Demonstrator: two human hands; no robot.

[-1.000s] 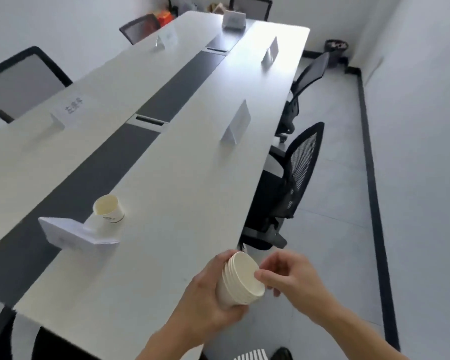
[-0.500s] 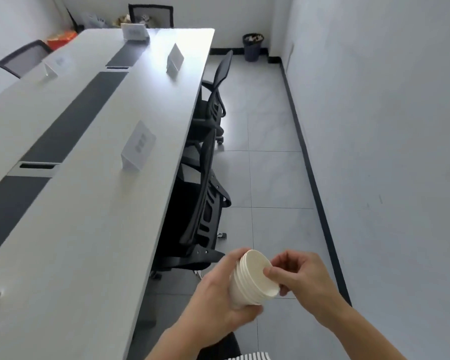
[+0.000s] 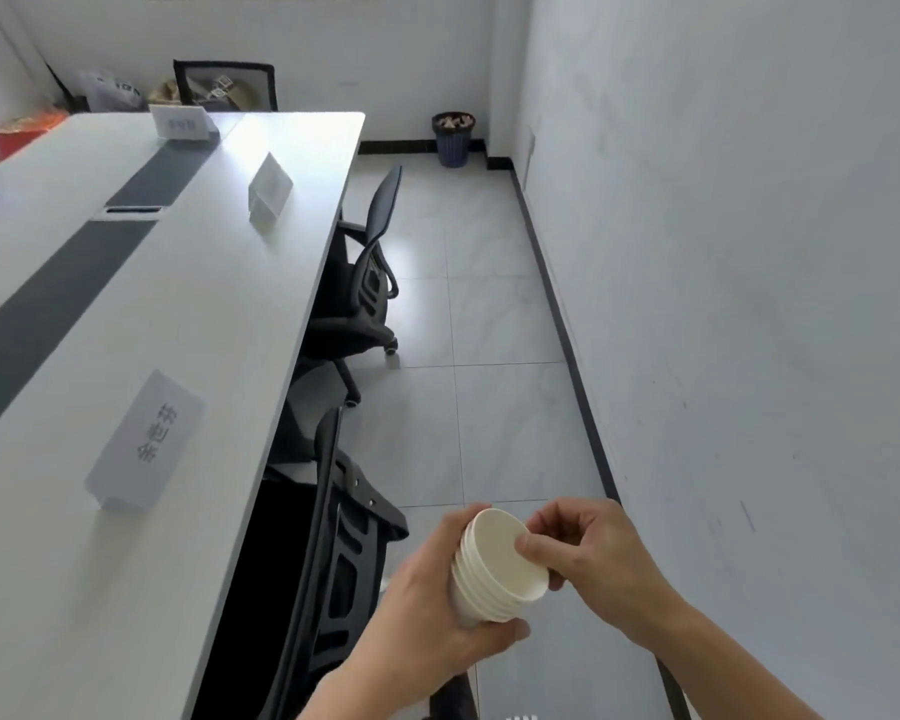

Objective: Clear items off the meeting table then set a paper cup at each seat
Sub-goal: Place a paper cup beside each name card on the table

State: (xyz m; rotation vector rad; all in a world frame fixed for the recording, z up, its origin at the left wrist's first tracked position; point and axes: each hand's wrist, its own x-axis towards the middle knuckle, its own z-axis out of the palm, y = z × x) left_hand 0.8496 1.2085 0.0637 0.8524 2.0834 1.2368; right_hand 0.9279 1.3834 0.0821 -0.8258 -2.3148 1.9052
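The view has been carried forward along the meeting table (image 3: 188, 304); the nearest name card (image 3: 144, 444) is now seen closer. A stack of paper cups (image 3: 494, 569) is gripped by the left hand (image 3: 437, 615) above the floor, right of a chair (image 3: 328, 537). Its top rim is pinched by the right hand (image 3: 588, 558).

A nested stack of white paper cups (image 3: 494, 569) is gripped around its side by the left hand (image 3: 432, 610), while the rim of the top cup is pinched by the fingers of the right hand (image 3: 588, 553), above the grey tiled floor. To the left, a long white meeting table (image 3: 219, 314) with a dark grey centre strip is seen, with a white folded name card (image 3: 144, 444) standing near its edge. Two black mesh office chairs, the nearer (image 3: 313, 553) and the farther (image 3: 365, 283), are tucked against that edge.
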